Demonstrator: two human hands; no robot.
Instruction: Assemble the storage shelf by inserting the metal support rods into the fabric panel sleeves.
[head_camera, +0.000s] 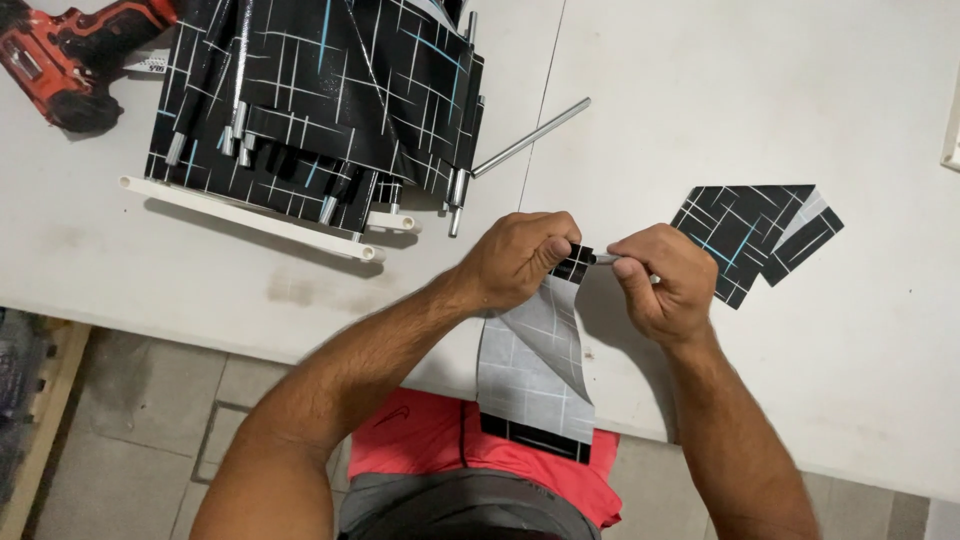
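- Fabric strip (535, 370), grey underside up, hangs off table edge (300, 350) toward 6 o'clock; black patterned end pinched at the top.
- Left hand (520, 258) fisted on strip's top hem, bracing it.
- Right hand (662, 280) closed round thin metal rod (603, 259), tip at hem, seemingly for threading.
- 3 o'clock: folded patterned offcut (755, 235).
- 11 o'clock: pile of rodded patterned panels (320, 100), white bar (250, 215), loose rod (530, 137), red drill (70, 55).

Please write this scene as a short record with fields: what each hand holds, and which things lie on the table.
left hand: grips the top of a black patterned fabric strip with a grey back, which hangs over the table edge
right hand: pinches a thin metal rod at the strip's top
table: white
behind hands: pile of patterned fabric and rods, loose metal rod
right side: fabric scrap
top left: red drill
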